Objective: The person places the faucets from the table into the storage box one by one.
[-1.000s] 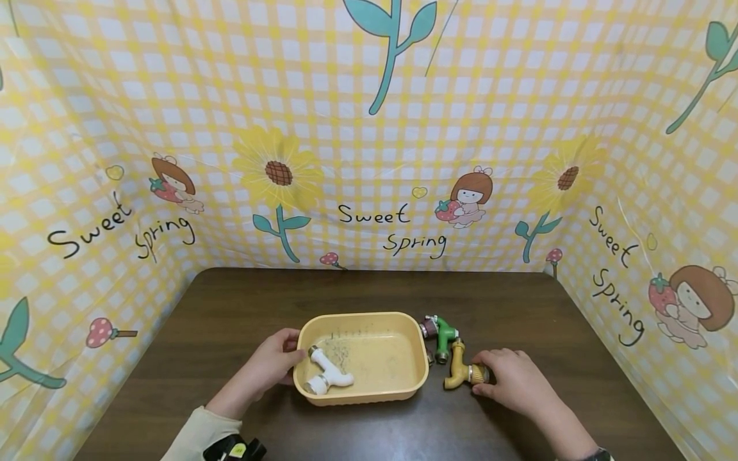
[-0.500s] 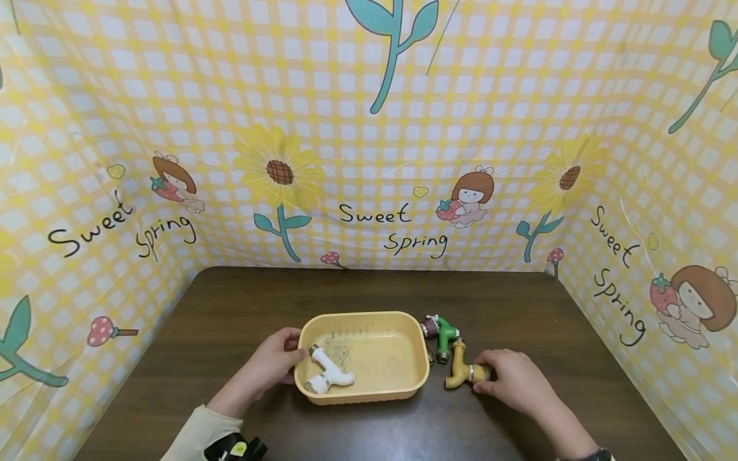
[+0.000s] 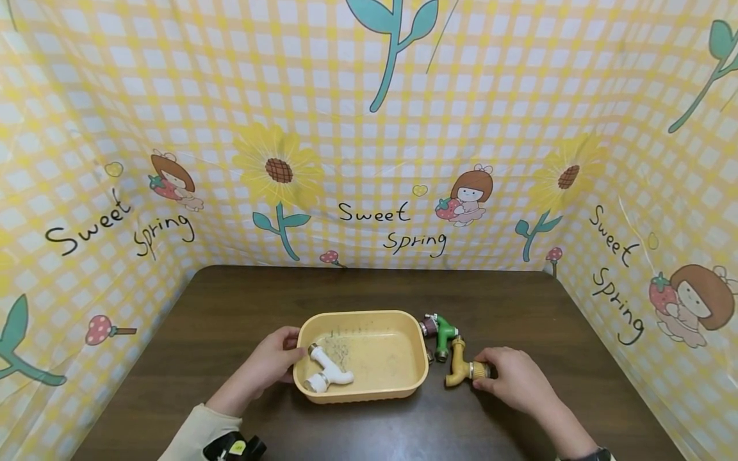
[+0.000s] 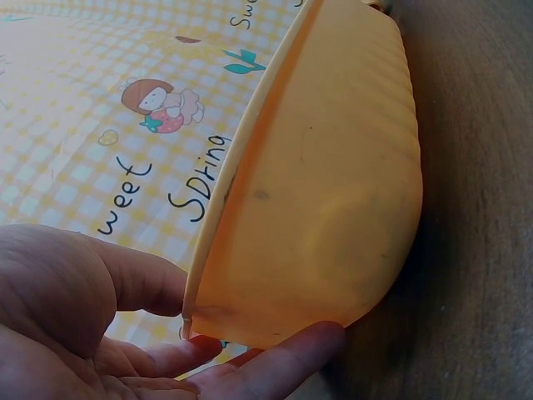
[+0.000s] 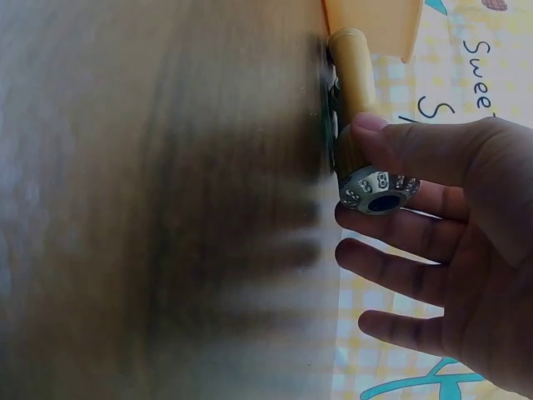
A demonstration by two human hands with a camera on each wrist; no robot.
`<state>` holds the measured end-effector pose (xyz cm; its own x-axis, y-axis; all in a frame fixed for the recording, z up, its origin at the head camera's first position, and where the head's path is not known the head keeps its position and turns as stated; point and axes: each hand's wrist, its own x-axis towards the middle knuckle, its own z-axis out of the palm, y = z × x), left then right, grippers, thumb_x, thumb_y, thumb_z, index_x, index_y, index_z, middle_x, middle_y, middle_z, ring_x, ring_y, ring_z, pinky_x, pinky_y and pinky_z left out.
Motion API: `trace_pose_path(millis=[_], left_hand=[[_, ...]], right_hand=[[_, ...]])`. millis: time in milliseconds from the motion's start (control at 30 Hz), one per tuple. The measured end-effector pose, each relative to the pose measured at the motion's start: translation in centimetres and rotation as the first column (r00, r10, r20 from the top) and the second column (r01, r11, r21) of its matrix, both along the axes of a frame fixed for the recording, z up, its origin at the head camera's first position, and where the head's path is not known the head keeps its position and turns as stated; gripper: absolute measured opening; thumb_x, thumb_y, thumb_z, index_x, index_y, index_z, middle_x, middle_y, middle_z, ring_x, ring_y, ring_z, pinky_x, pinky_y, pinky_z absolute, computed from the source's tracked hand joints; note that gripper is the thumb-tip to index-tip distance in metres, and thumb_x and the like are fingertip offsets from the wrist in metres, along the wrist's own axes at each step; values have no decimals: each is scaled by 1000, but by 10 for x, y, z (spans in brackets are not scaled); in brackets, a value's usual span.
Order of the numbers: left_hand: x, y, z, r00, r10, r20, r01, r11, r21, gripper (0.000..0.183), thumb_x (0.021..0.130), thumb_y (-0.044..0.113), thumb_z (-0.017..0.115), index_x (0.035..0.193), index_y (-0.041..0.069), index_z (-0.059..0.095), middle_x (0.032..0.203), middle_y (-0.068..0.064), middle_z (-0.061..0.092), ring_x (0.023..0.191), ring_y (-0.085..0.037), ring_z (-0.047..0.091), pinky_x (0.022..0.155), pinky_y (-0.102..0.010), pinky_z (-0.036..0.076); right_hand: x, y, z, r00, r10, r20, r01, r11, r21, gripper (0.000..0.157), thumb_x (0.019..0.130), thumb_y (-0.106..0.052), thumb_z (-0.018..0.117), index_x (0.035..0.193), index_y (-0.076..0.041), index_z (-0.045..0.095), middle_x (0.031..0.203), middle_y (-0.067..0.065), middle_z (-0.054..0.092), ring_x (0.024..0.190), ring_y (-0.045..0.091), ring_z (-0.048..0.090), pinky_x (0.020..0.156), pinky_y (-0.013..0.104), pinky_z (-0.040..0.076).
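Note:
My left hand (image 3: 270, 358) grips the left end of a yellow plastic basin (image 3: 392, 387), thumb over the rim and fingers beneath, as the left wrist view shows. Inside the basin, at its left, lies a white tap (image 3: 330, 372). Right of the basin, my right hand (image 3: 513, 378) pinches the ribbed handle end of a yellow tap (image 3: 459, 368) between thumb and forefinger. In the right wrist view this tap (image 5: 354, 71) lies at the tabletop, its silver ring facing the camera, while the other fingers are spread apart.
A green tap (image 3: 444, 336) with a dark red handle (image 3: 429, 327) lies behind the yellow tap, close to the basin's right end. Part of another metal fitting (image 3: 430, 357) peeks out beside the basin. Checked cloth (image 3: 369, 141) encloses the brown table (image 3: 254, 288) at the back and sides.

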<state>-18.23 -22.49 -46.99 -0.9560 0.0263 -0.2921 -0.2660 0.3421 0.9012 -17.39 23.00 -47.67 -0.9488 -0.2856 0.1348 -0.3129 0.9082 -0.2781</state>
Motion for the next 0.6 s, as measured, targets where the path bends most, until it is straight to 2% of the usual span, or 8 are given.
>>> trace_pose_path(millis=[300, 600], left_hand=[[-1, -1, -1, 1000, 0, -6, 0, 1000, 7, 43, 95, 9, 58, 135, 3, 44, 125, -21, 54, 93, -26, 66, 62, -39, 60], [0, 0, 0, 1000, -2, -8, 2, 1000, 12, 43, 95, 8, 58, 135, 2, 45, 125, -22, 55, 92, -26, 67, 62, -40, 60]], right_hand=[[-2, 2, 0, 998, 14, -65, -14, 1000, -6, 33, 68, -39, 84, 96, -28, 70, 93, -15, 70, 93, 15, 66, 82, 42, 54], [-2, 4, 5, 995, 30, -94, -33, 999, -38, 34, 68, -38, 85, 98, -27, 71, 95, -14, 70, 93, 15, 66, 81, 42, 54]])
